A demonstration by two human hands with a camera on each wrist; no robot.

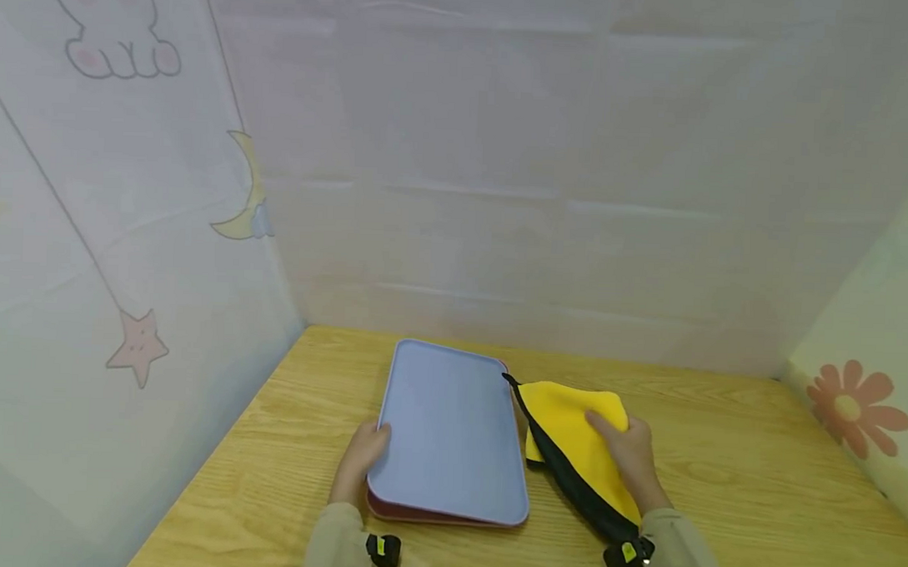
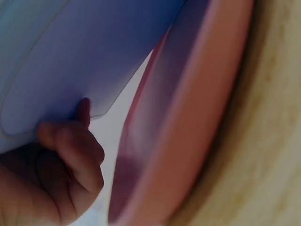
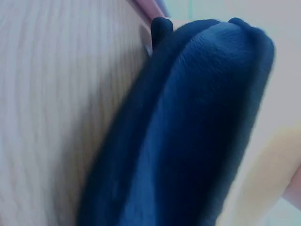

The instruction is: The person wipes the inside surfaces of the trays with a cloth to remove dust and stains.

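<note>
A light blue rectangular tray [image 1: 449,433] is tilted over a pink tray [image 1: 423,516], whose rim shows along the near edge. My left hand [image 1: 363,451] grips the blue tray by its left edge, thumb on top. In the left wrist view the curled fingers [image 2: 77,155] lie under the blue tray, and a gap opens above the pink tray [image 2: 188,141]. To the right, my right hand [image 1: 628,452] pinches a folded cloth [image 1: 569,421], yellow on one face and black on the other. Its black face [image 3: 202,117] fills much of the right wrist view.
Both trays are over a wooden table [image 1: 755,477]. A pale wall sheet [image 1: 502,193] stands behind the table, with printed sheets at the left and right sides. Black wrist cameras sit at both sleeves.
</note>
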